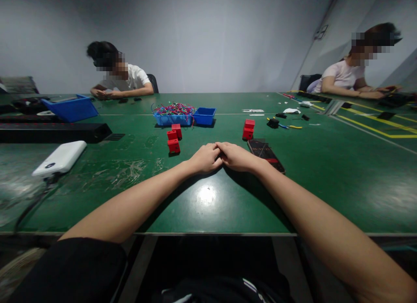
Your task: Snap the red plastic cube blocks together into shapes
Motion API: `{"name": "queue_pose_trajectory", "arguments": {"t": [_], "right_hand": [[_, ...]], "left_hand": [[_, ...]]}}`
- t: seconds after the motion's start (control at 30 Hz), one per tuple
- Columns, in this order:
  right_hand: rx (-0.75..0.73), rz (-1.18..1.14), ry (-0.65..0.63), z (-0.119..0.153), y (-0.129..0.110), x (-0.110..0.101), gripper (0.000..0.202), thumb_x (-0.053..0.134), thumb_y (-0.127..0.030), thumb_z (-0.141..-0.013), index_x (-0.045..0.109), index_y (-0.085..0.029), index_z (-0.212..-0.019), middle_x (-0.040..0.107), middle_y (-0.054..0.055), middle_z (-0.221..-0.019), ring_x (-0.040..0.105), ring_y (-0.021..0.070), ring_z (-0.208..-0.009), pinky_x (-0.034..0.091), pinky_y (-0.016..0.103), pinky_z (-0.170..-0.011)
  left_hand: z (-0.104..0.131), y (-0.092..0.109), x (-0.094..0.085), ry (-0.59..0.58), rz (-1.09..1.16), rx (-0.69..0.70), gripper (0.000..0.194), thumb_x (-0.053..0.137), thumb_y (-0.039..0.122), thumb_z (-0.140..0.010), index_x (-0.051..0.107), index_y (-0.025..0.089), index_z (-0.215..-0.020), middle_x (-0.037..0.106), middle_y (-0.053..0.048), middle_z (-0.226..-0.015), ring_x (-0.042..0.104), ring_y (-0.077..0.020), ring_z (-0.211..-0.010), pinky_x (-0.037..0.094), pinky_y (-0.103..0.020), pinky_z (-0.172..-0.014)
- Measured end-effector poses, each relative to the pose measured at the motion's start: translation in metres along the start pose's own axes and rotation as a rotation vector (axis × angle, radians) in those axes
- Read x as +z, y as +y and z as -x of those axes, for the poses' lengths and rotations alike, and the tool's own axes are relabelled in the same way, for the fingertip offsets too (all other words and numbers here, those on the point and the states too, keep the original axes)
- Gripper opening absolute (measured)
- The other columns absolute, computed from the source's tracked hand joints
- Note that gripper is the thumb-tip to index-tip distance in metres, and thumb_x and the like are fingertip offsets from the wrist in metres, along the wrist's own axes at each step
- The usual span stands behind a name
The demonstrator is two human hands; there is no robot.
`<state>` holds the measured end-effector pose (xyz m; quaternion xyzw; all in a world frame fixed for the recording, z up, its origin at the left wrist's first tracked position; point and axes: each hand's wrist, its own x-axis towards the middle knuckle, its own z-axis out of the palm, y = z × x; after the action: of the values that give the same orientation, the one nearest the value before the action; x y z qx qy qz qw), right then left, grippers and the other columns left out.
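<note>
My left hand [206, 158] and my right hand [237, 156] meet above the green table [208, 216], fingertips touching. Both have curled fingers; anything held between them is too small or hidden to make out. Left of my left hand stand several red blocks [173, 146] in a short row. Beyond my right hand are more red blocks [248, 132], set close together. A dark phone [266, 155] lies beside my right wrist, its lower part close to my forearm.
A blue bin [172, 120] full of coloured wires adjoins a smaller blue bin [204, 117]. Pliers [289, 127] and scraps lie right. A white power bank [61, 157] with a cable and a tilted blue tray [72, 110] are left. Two people sit across the table.
</note>
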<state>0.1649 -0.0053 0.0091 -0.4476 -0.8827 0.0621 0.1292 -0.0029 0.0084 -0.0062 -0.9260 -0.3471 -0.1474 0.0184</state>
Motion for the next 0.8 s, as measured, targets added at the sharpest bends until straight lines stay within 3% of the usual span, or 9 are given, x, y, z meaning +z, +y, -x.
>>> {"name": "queue_pose_trajectory", "arguments": {"t": [0.17,0.3,0.43,0.67,0.8], "right_hand": [[-0.002,0.004,-0.026,0.0,0.002,0.001,0.048,0.049,-0.01,-0.086,0.051,-0.009,-0.134,0.061,0.02,-0.132,0.058,0.0257,-0.121,0.044,0.035,-0.1],[-0.011,0.014,-0.027,-0.001,0.003,0.003,0.051,0.05,-0.012,-0.087,0.048,-0.012,-0.138,0.061,0.018,-0.132,0.057,0.0251,-0.123,0.044,0.036,-0.1],[-0.017,0.057,-0.062,-0.001,0.0,0.001,0.042,0.051,-0.016,-0.089,0.054,-0.014,-0.131,0.064,0.017,-0.128,0.06,0.0251,-0.119,0.045,0.035,-0.098],[-0.029,0.149,-0.091,0.002,-0.006,-0.004,0.037,0.047,-0.022,-0.094,0.062,-0.016,-0.128,0.062,0.016,-0.129,0.061,0.0261,-0.117,0.045,0.035,-0.098],[-0.024,0.149,-0.097,0.004,-0.008,-0.006,0.038,0.047,-0.022,-0.094,0.062,-0.016,-0.129,0.061,0.016,-0.132,0.06,0.0265,-0.119,0.046,0.035,-0.098]], "left_hand": [[0.0,0.006,-0.004,-0.025,-0.047,-0.05,0.036,0.046,0.03,-0.092,0.065,0.011,-0.115,0.068,-0.015,-0.119,0.065,-0.027,-0.108,0.051,-0.038,-0.096],[0.002,0.01,-0.009,-0.038,-0.134,-0.162,0.032,0.046,0.029,-0.089,0.07,0.013,-0.102,0.073,-0.014,-0.106,0.068,-0.0288,-0.1,0.052,-0.039,-0.084],[0.003,0.007,-0.017,-0.021,-0.182,-0.252,0.033,0.045,0.03,-0.089,0.073,0.014,-0.093,0.074,-0.015,-0.098,0.068,-0.0296,-0.093,0.049,-0.04,-0.078],[0.002,-0.021,-0.04,0.268,-0.227,-0.429,0.039,0.047,0.043,-0.091,0.072,0.015,-0.104,0.07,-0.015,-0.113,0.057,-0.032,-0.112,0.041,-0.046,-0.095],[0.005,-0.046,-0.056,0.303,-0.206,-0.558,0.048,0.047,0.053,-0.091,0.068,0.017,-0.115,0.066,-0.015,-0.122,0.052,-0.0334,-0.12,0.038,-0.048,-0.101]]}}
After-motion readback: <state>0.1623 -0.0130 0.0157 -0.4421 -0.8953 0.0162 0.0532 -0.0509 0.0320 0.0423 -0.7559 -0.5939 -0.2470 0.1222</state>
